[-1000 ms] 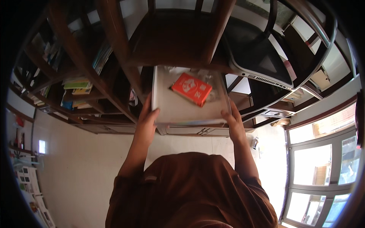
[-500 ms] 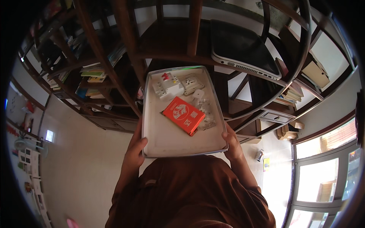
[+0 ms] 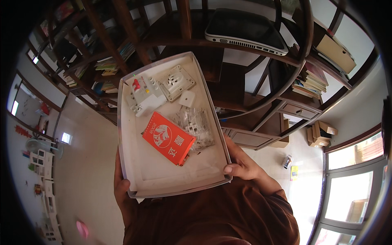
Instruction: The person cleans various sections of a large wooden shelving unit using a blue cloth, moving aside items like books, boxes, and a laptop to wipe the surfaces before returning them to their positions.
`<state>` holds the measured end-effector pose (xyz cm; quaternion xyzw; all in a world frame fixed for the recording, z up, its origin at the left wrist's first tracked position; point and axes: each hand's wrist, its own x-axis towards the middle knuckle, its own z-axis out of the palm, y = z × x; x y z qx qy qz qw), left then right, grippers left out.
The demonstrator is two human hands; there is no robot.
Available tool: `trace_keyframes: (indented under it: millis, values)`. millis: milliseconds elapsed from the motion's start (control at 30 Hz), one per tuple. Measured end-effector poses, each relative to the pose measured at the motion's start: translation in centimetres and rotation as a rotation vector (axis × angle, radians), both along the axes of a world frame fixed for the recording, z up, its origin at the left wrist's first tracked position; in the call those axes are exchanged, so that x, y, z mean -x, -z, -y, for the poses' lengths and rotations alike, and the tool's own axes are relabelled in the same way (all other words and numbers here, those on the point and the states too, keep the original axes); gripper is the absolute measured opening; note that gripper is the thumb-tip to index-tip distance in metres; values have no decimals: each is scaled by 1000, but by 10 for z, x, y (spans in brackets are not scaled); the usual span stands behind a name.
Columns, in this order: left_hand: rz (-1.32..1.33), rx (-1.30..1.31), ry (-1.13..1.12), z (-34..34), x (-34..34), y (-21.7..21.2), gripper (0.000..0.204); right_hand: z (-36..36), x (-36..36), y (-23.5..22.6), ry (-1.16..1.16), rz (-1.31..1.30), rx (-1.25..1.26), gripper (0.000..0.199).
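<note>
Between my two hands I hold a shallow white box (image 3: 159, 181), its near edge close to my body and tilted to the left. My left hand (image 3: 123, 190) grips the near left side, thumb over the rim. At the near right corner my right hand (image 3: 241, 163) is closed on the wall, thumb inside the edge. Inside lie a red-orange card box (image 3: 169, 138), a white circuit breaker (image 3: 146, 96) with a red lever, a white wall socket (image 3: 177, 83), a small white square piece (image 3: 187, 99) and a clear plastic bag (image 3: 198, 128) of small parts.
Ahead stands a dark wooden shelf unit (image 3: 232, 75) with curved bars. A black and silver laptop (image 3: 247, 30) lies on it, with stacks of books (image 3: 311, 81) to the right. Cardboard boxes (image 3: 320, 134) sit on the floor near a glazed door (image 3: 347, 192).
The white box has come nearer to my head, shifted left and turned counterclockwise, with both hands still on it. The view of the shelves has shifted too.
</note>
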<state>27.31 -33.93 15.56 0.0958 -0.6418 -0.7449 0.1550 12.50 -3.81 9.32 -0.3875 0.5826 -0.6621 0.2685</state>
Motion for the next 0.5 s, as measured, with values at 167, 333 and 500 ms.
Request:
trace_keyframes:
  millis: [167,333,500]
  values:
    - [-58,23,-74,-13,-22,-6,120,-27,-17,-27,68,-114,60,110]
    - [-175,-52,-13,-32,-7,-30,120,-51,-46,-76,269,67,49,119]
    - [-318,-86,331,-27,34,-42,104,-62,-58,-101,661,-30,138,111]
